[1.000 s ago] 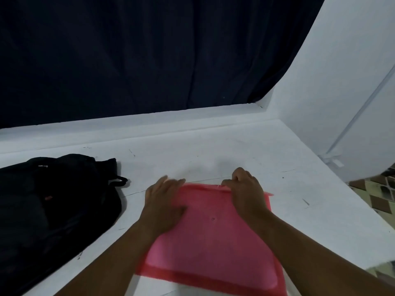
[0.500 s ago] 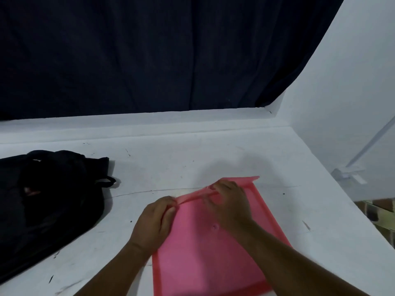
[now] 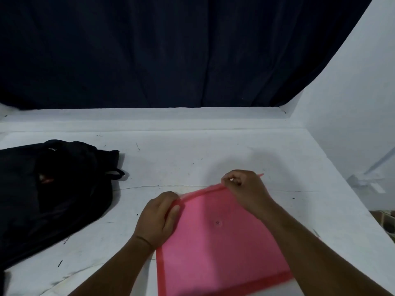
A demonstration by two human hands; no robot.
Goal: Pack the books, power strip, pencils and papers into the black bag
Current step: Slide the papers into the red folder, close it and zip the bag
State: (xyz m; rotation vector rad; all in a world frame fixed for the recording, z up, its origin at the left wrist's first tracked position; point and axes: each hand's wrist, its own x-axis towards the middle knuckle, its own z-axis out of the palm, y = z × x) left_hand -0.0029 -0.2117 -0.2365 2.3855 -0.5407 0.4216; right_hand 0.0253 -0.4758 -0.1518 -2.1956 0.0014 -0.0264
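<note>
Hands both pinch the far edge of a pink folder [image 3: 213, 248] flat on the white table [image 3: 192, 159]: left hand [image 3: 157, 218] at its corner, right hand [image 3: 245, 189] further along. Black bag [image 3: 49, 189] lies off left, well apart.

A dark blue curtain [image 3: 171, 50] is hanging across the upper part of the frame, reaching down to a white ledge [image 3: 149, 118]. A white, scuffed surface [image 3: 192, 159] is spreading below, and a white wall [image 3: 352, 92] is rising at the right.
</note>
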